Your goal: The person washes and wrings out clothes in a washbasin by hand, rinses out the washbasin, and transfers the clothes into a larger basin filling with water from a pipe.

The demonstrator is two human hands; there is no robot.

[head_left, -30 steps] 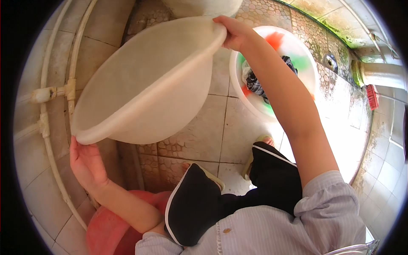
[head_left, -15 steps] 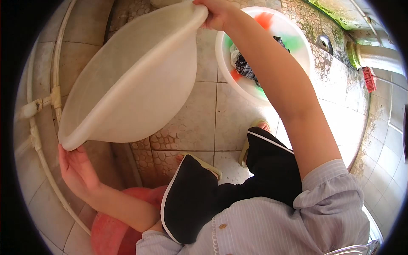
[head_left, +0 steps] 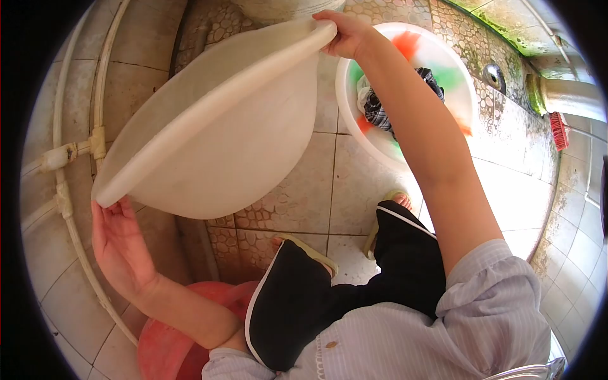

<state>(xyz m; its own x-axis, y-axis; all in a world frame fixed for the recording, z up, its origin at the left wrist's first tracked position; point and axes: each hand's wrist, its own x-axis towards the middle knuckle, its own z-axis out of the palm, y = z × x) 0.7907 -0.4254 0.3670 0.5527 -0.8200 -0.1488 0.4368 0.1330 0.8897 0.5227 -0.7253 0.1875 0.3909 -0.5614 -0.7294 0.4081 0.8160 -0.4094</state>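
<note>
A large whitish plastic basin [head_left: 247, 145] is held tilted between my two hands, its mouth facing up and to the left. My right hand [head_left: 347, 37] grips the rim at the upper right end, fingers wrapped around it. At the lower left end, the fingers of my left hand [head_left: 123, 244] are hooked on the rim, the palm showing. Beyond my right forearm stands another basin [head_left: 344, 95], white with red and green patches, on the floor. Dark checked cloth [head_left: 378, 114] lies in it, partly hidden by my arm.
A red bucket [head_left: 155, 345] stands under my left forearm. Pale pipes [head_left: 98, 142] run along the tiled wall at left. A pale container [head_left: 278, 7] is at the top edge. At right are a round drain [head_left: 493, 76] and a red brush [head_left: 558, 131].
The view has shifted slightly, so the floor things appear further right and lower. The held basin has tipped a little, its mouth turned further away from me. Both hands keep their hold.
</note>
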